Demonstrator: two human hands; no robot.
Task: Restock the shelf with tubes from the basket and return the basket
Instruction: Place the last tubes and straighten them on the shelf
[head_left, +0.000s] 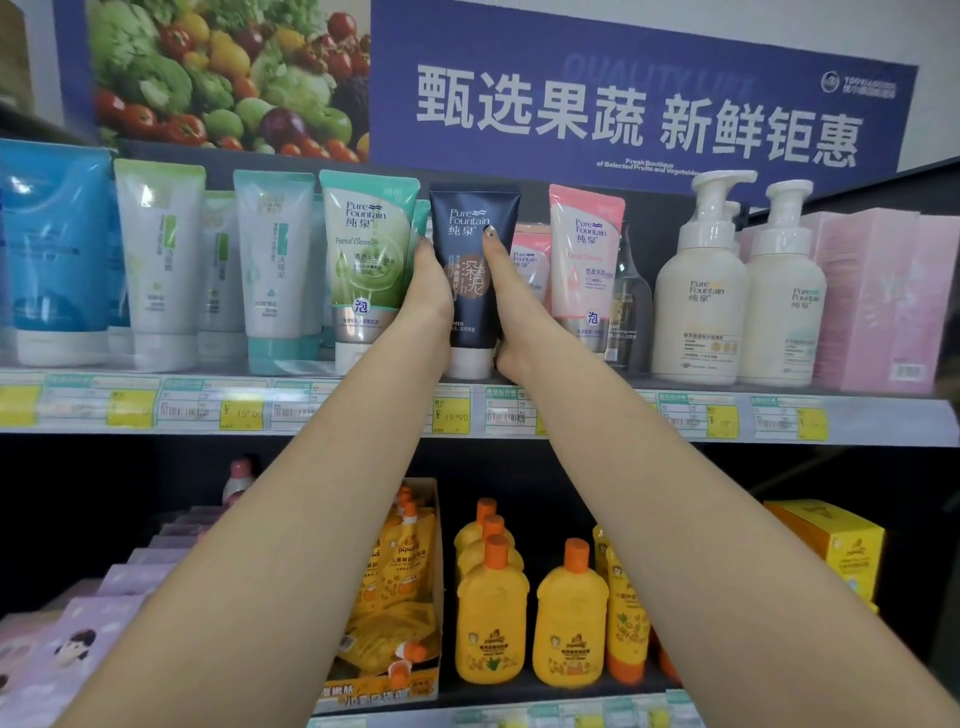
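Note:
A dark navy tube (471, 244) with a white cap stands upright, cap down, on the upper shelf (571, 410), between a green tube (366, 260) and pink tubes (584, 260). My left hand (428, 291) lies against its left side with the fingers stretched upward. On the tube's right side is my right hand (506, 306), thumb across the front near the logo, its fingers hidden behind. Both hands clasp the tube between them. The basket is not in view.
White and teal tubes (272, 260) and a blue pouch (57, 249) fill the shelf's left. White pump bottles (698, 291) and pink boxes (883, 301) stand to the right. The lower shelf holds yellow bottles (491, 613), pouches and lilac boxes (78, 644).

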